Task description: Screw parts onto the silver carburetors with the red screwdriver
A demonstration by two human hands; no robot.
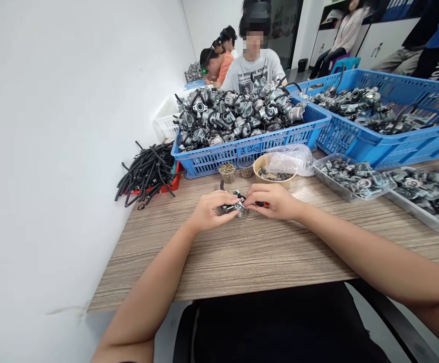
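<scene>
Two hands worked at a small metal part on a wooden table.
The left hand [212, 210] had its fingers clamped on the metal part [239, 206], near the table's [212, 262] far edge; the right hand's [270, 201] fingertips pinched together against it.

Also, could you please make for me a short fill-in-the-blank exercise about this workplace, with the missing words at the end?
The black tubes lie heaped in a ____ tray.
The left hand and the ____ hand meet at a small metal part.
The cup of gold-coloured bits stands in front of a ____ crate.
The tabletop has a pattern like the grain of ____.

Missing words: red; right; blue; wood.
</scene>
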